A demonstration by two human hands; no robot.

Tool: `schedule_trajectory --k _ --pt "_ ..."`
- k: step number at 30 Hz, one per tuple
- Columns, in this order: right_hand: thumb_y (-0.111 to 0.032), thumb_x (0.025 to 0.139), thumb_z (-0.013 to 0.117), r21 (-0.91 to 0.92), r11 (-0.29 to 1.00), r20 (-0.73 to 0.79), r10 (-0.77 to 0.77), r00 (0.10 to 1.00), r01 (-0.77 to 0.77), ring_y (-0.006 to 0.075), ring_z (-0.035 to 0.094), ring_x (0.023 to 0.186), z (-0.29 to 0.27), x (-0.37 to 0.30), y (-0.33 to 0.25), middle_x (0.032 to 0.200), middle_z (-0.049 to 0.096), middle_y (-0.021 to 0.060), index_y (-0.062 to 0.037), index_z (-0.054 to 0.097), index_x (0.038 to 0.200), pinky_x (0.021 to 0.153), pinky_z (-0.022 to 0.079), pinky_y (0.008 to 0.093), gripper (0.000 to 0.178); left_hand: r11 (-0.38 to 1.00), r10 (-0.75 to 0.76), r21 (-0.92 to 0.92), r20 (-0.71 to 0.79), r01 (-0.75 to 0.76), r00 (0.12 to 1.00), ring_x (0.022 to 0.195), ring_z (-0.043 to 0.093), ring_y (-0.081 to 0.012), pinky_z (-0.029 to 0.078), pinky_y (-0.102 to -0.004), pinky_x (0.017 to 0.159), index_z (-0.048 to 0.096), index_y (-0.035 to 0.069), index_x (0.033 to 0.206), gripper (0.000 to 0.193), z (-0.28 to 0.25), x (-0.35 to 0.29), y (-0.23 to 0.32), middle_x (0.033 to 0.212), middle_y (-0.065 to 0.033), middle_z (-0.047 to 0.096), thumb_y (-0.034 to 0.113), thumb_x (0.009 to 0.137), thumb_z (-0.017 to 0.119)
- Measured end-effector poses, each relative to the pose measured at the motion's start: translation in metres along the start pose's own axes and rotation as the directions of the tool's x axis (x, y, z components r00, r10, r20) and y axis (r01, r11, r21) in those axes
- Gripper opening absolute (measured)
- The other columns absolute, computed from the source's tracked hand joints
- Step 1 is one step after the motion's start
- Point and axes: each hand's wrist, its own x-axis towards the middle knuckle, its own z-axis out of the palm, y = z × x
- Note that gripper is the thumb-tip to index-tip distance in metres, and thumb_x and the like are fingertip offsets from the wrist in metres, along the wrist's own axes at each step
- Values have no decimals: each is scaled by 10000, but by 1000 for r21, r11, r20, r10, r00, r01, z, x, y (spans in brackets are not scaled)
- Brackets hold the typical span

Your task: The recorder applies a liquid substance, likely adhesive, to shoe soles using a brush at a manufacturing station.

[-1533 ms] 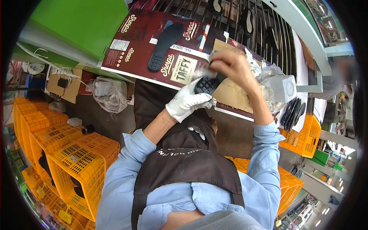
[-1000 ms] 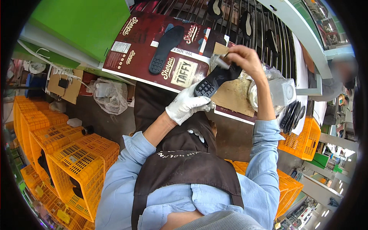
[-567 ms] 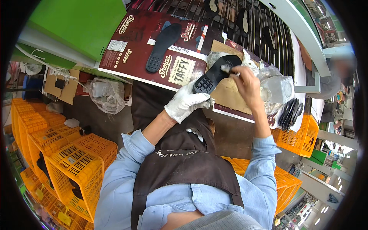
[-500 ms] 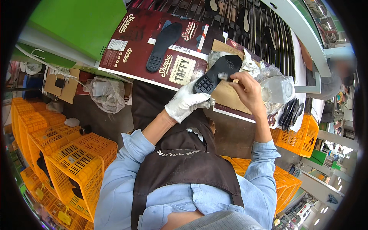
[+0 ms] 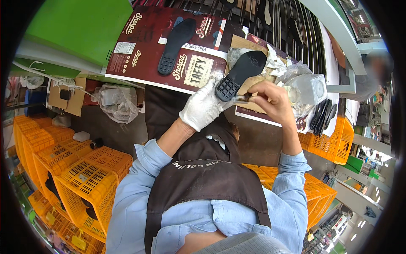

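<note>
**Gloved hand holds sole as bare hand works at its heel**

A left hand (image 5: 204, 106) in a white glove is closed around the heel end of one black sole (image 5: 240, 75), tread side up, toe pointing up and away from the wearer. The bare right hand (image 5: 270, 98) sits just right of the grip, its fingers pinched on a small tool (image 5: 244, 98) whose tip meets the sole's heel; what kind of tool it is cannot be made out. Directly behind the sole lie crumpled paper (image 5: 270, 63) and a clear plastic jar (image 5: 311, 88), partly hidden by the sole and hand. To the left of the grip, a second black sole (image 5: 175, 44) lies on a dark red printed board (image 5: 165, 51). To the right, a bunch of more soles (image 5: 321, 115) hangs over an orange crate (image 5: 338, 139), too crowded to count. Below left stand several more orange crates (image 5: 80, 178), cut off at the frame's edge.
</note>
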Motion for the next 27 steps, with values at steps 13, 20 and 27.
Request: schedule_trajectory --k 13,20,27 --pt "21 703 739 -157 969 -23 -199 980 193 251 645 722 20 -26 -31 859 629 103 -21 622 944 598 530 324 272 984 -120 -119 104 132 987 1176 496 -309 341 -441 1068 372 -34 1364 658 -1 7 -5 1307 -180 502 499 1006 229" --pt "7 710 745 -272 950 -112 -191 975 155 255 652 717 30 -31 -25 863 637 100 -26 619 945 585 530 325 269 976 -98 -184 126 120 987 1210 466 -322 335 -443 1068 363 -43 1357 643 -6 13 -10 1330 -197 477 478 1011 219" --pt "2 715 742 -413 902 -223 -234 946 125 254 651 741 28 -31 -30 889 637 110 -17 611 954 609 530 331 273 967 -150 -208 10 148 989 1197 456 -306 314 -426 1080 348 -79 1358 755 22 10 -19 1336 -198 459 560 973 234"
